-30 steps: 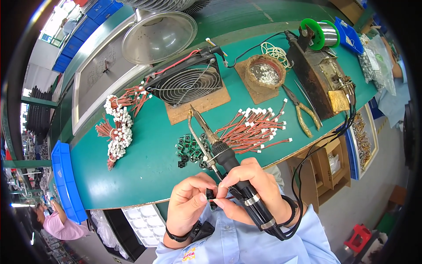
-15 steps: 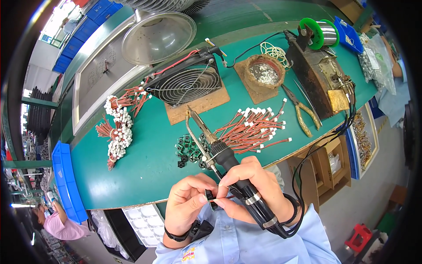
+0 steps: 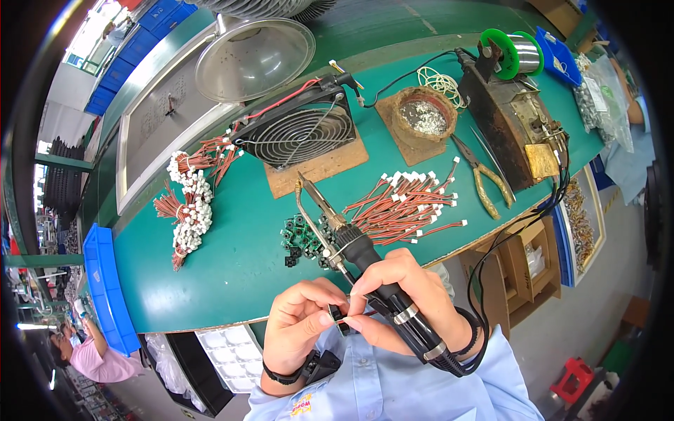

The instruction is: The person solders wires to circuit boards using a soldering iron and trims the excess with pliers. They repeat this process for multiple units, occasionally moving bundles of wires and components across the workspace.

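Note:
Between the thumb and fingers of my left hand (image 3: 300,328) is a small circuit board (image 3: 338,315) with a black part on it. My right hand (image 3: 414,298) is closed around a soldering iron (image 3: 359,247) with a thin metal solder-feed tube alongside, its tip pointing away over the table. The right thumb and forefinger also meet at the board, pinching what looks like a red wire (image 3: 366,313). Several green boards with black parts (image 3: 303,238) lie beyond my hands, partly behind the iron. To their right is a pile of red-and-black wires with white connectors (image 3: 404,203).
Bundled wires (image 3: 189,210) lie on the left of the green table (image 3: 232,281). A black fan (image 3: 298,130) stands at the back, beside a round pot (image 3: 425,116). Pliers (image 3: 484,179), a solder spool (image 3: 518,55) and a metal box (image 3: 505,112) sit right. Black cables (image 3: 484,270) trail from the iron.
The small board between my fingers has tilted slightly, and more of its face shows. My hands and the soldering iron are nearly where they were.

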A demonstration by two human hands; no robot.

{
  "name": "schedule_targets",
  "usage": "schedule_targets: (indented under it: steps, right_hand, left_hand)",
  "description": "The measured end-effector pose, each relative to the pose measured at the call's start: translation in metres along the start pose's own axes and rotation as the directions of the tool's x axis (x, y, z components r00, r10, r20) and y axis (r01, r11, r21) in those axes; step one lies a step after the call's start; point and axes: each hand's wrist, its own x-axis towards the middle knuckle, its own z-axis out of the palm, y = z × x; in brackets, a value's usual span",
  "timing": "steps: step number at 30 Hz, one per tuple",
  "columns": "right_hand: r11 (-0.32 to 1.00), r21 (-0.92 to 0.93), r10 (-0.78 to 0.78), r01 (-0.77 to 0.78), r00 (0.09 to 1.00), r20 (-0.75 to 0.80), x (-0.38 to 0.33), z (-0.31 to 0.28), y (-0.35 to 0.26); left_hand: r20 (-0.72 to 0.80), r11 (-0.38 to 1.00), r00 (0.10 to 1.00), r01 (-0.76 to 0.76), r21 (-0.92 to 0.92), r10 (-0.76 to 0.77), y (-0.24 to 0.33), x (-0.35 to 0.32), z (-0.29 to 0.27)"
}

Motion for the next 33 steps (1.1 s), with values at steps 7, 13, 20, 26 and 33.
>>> schedule_targets:
  steps: [7,13,20,26,33]
  right_hand:
    - [0.999,0.023,0.035,-0.035,0.999,0.013,0.0,-0.001,0.0]
    - [0.993,-0.098,-0.048,0.063,0.989,0.14,0.008,-0.014,0.0]
    - [0.995,-0.076,0.061,-0.062,0.998,-0.02,-0.001,-0.008,0.008]
    - [0.875,-0.447,-0.223,0.185,0.974,-0.034,-0.002,-0.023,0.019]
    - [0.833,-0.517,-0.238,0.197,0.971,-0.014,-0.047,-0.036,0.018]
  left_hand:
    - [0.017,0.999,0.999,0.028,-0.029,-0.028,0.0,0.001,0.0]
    - [0.042,0.995,0.995,0.093,-0.03,-0.091,0.008,0.004,0.0]
    - [0.085,0.994,0.992,0.099,-0.04,-0.095,0.004,0.009,0.002]
    - [-0.171,0.996,0.985,-0.019,0.087,0.033,0.002,0.02,0.007]
    - [-0.269,0.945,0.931,-0.168,0.282,0.246,-0.006,0.032,-0.003]
